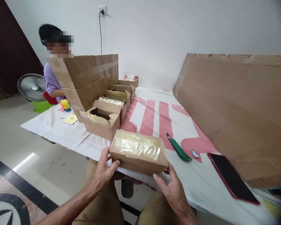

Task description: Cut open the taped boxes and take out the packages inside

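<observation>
In the head view I see a taped cardboard box at the near edge of the cloth-covered table, held between the left hand and right hand, one at each end. A green cutter lies to its right; opened boxes stand beyond.

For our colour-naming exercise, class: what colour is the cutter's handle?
The cutter's handle is green, seen best in the head view.
</observation>
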A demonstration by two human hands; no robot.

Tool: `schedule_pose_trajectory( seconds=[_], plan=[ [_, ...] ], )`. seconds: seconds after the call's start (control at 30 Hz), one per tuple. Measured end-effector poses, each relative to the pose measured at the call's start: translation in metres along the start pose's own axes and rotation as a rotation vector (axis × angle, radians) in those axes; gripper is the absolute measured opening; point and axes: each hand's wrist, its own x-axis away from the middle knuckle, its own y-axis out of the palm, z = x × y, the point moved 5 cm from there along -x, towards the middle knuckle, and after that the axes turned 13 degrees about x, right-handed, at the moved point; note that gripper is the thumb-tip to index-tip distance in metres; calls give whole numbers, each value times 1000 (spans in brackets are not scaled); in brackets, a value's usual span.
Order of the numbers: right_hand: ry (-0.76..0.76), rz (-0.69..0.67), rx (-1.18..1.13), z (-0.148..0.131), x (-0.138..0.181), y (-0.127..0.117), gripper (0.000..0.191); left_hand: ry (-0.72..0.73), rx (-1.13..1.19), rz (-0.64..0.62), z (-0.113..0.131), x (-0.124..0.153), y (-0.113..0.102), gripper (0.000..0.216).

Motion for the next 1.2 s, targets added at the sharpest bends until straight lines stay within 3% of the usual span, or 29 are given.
schedule_pose_trajectory(
  seconds=[0.13, 0.23, 0.37, 0.43, 0.6, 0.97, 1.2],
  plan=[
    [-44, -71, -54, 8, -2, 17, 38, -99, 83, -36, -22, 10, 0, 57],
    [-90, -55, -47, 19, -2, 26, 32, -133, 114, -37, -35, 1, -25, 59],
    [-182, 82, 92, 35, 4, 37, 37, -109, 14, 255, -45, -47, -81, 64],
    [-236, 170, 170, 36, 8, 40, 38, -82, -52, 360, -49, -76, -94, 75],
    [-343, 267, 293, 31, 16, 41, 29, -1, -59, 355, -61, -121, -78, 82],
    [-382, 250, 329, 43, 18, 48, 34, 38, -187, 408, -85, -131, -71, 90],
    [-387, 233, 325, 46, 19, 48, 37, 41, -306, 418, -87, -163, -56, 88]
  ],
)
